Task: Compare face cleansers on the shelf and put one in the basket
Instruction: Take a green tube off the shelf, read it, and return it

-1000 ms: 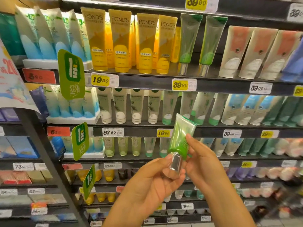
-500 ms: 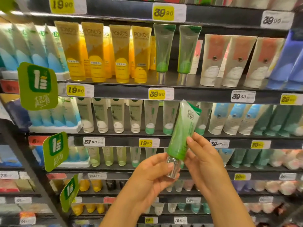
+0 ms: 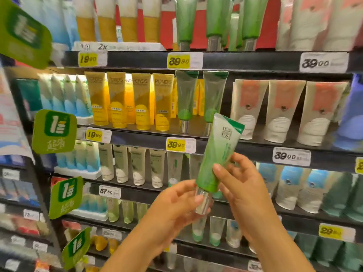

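A green cleanser tube, silver cap down, is held tilted before the shelf of matching tubes.

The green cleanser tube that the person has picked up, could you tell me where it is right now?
The green tube is centre frame, off the shelf, tilted cap-down: left hand pinches its silver cap, right hand holds its body.

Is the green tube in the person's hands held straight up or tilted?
Tilted. The green tube leans with its crimped end up and to the right, silver cap down, held between both hands.
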### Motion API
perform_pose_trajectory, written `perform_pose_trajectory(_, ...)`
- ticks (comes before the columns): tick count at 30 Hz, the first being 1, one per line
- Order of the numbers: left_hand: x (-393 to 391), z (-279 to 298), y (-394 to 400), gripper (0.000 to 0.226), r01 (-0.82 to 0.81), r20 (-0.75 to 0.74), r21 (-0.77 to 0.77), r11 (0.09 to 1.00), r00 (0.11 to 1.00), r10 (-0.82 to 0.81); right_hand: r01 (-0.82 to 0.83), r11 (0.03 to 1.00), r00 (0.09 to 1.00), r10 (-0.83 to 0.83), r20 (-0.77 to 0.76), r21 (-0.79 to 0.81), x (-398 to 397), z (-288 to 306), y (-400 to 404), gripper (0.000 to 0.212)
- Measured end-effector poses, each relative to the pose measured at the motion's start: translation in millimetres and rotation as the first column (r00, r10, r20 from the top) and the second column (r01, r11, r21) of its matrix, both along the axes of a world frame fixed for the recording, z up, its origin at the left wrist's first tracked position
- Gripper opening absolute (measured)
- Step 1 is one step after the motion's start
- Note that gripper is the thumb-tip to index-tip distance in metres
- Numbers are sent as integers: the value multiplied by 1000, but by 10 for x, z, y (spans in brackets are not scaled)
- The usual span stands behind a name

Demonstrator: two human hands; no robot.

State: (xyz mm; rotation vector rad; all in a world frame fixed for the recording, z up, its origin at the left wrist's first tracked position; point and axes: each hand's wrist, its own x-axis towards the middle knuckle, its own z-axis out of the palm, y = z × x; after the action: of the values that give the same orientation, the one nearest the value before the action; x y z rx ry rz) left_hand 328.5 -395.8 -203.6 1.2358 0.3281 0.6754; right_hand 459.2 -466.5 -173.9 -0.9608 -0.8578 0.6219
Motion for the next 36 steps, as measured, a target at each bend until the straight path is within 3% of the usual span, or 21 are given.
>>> perform_pose_trajectory(3, 27, 188, 2, 38, -38, -62, 205, 978, 997, 52, -49, 996, 998, 46, 34, 69, 70, 149, 55, 60)
perform_pose_trajectory(6, 95, 401, 26, 42, -192, -121, 427, 884, 956, 266, -94, 986, 995, 87, 57, 139, 111, 326, 137, 56)
perform_pose_trajectory(11, 240, 770, 157, 42, -386, 33, 635, 669, 879, 476, -120, 972, 980, 83, 182, 203, 183, 650, 268, 49)
perform_pose_trajectory(14, 301, 985, 268, 40, -426, 121, 726, 540, 852, 509, -107, 967, 962, 42, 269, 231, 240, 882, 344, 44)
perform_pose_trajectory(17, 366, 1203, 390, 40, -431, 174, 766, 478, 853, 491, -72, 960, 937, -28, 349, 269, 289, 1117, 446, 32)
perform_pose_trajectory(26, 538, 1955, 944, 34, -479, 307, 771, 420, 857, 414, 66, 939, 810, -248, 532, 337, 365, 1975, 817, 38)
perform_pose_trajectory(30, 563, 2275, 1187, 31, -493, 342, 754, 435, 859, 380, 54, 926, 752, -283, 595, 373, 475, 2299, 995, 20)
perform_pose_trajectory(36, 539, 2641, 1537, 33, -487, 333, 735, 473, 866, 374, 323, 853, 652, -514, 557, 410, 824, 2526, 1203, 14)
